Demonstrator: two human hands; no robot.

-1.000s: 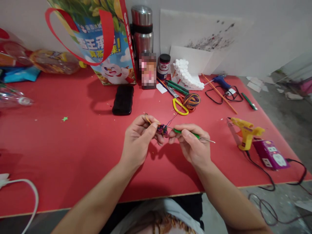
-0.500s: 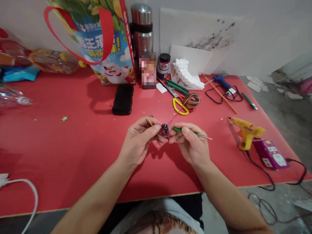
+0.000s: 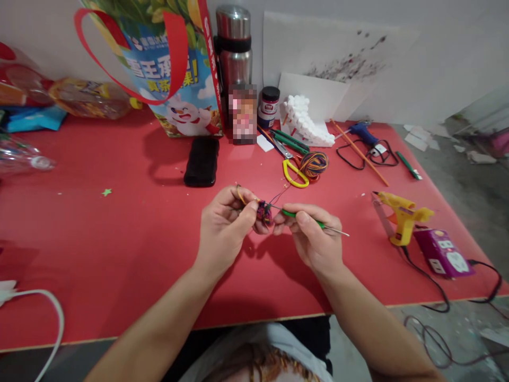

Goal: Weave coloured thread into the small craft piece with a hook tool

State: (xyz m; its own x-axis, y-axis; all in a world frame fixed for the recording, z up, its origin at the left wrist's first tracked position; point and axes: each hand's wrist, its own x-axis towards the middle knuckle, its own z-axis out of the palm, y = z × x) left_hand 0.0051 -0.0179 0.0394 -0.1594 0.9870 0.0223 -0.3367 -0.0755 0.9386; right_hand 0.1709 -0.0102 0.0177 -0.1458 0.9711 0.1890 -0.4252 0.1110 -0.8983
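Observation:
Over the middle of the red table, my left hand (image 3: 230, 220) pinches a small multicoloured crochet piece (image 3: 264, 212) between thumb and fingers. A strand of yarn loops over its index finger. My right hand (image 3: 316, 231) grips a crochet hook (image 3: 289, 213) by its green handle, with the metal rear end sticking out to the right. The hook's front end is at the crochet piece; whether it sits in a stitch is too small to tell. Thin yarn runs from the piece up to a multicoloured yarn ball (image 3: 314, 164), which lies beside yellow-handled scissors (image 3: 296, 175).
Behind my hands are a black phone (image 3: 202, 162), a steel thermos (image 3: 234, 48), a paint jar (image 3: 268, 106), a white model (image 3: 304, 122) and a gift bag (image 3: 191, 95). A yellow glue gun (image 3: 403, 215) and purple power box (image 3: 445, 253) stand at the right, with trailing cords.
My left hand and the crochet piece have shifted slightly left and tilted. The hook's front end has drawn back a little to the right relative to the piece.

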